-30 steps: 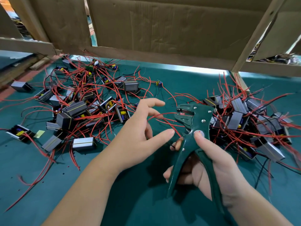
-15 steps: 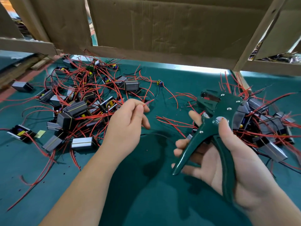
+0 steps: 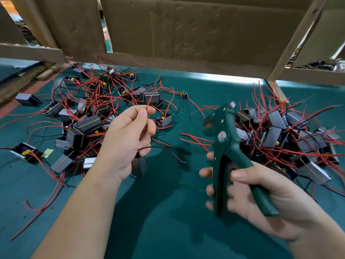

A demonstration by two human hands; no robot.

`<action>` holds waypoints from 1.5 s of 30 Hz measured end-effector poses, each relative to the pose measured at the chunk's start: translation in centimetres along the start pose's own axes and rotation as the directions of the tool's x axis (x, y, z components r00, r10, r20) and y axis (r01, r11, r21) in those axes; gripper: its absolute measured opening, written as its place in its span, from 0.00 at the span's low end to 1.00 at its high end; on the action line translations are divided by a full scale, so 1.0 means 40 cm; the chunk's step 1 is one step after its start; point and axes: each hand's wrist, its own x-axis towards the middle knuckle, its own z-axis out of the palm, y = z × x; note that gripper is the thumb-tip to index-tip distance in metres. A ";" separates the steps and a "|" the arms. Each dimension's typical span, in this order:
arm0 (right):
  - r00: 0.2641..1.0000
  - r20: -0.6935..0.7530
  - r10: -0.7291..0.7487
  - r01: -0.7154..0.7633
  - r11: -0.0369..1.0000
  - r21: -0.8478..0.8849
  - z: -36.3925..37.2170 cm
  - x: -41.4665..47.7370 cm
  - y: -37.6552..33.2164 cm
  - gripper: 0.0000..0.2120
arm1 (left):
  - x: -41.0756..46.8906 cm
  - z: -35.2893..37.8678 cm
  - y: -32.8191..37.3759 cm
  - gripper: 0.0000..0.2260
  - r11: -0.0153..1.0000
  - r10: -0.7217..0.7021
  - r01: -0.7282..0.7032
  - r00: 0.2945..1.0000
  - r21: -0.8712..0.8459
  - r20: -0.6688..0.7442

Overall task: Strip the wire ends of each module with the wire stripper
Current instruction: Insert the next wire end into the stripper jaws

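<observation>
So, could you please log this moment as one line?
left hand pinches red wire | right hand grips wire stripper | tool off wire

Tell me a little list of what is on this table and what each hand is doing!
left hand: pinches the end of a red wire between thumb and finger
right hand: grips the green wire stripper, head pointing up
stripper and pinched wire: apart, not touching
left pile: modules tangled in red wires
right pile: more modules and red wires
table: teal top
behind: cardboard wall
</observation>
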 end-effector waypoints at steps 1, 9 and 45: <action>0.999 -0.025 -0.047 0.047 0.999 0.020 0.000 0.007 0.004 0.42 | -0.001 0.000 0.001 0.11 1.000 0.003 -0.003 1.000 0.007 0.001; 0.997 0.074 0.015 -0.018 0.999 0.038 0.002 0.021 0.028 0.31 | -0.010 0.010 0.003 0.11 1.000 0.004 -0.005 0.996 0.011 0.093; 0.970 0.234 -0.066 0.092 0.991 -0.101 0.032 0.015 0.053 0.23 | -0.046 0.072 0.004 0.03 0.945 0.314 -0.314 0.949 0.096 0.008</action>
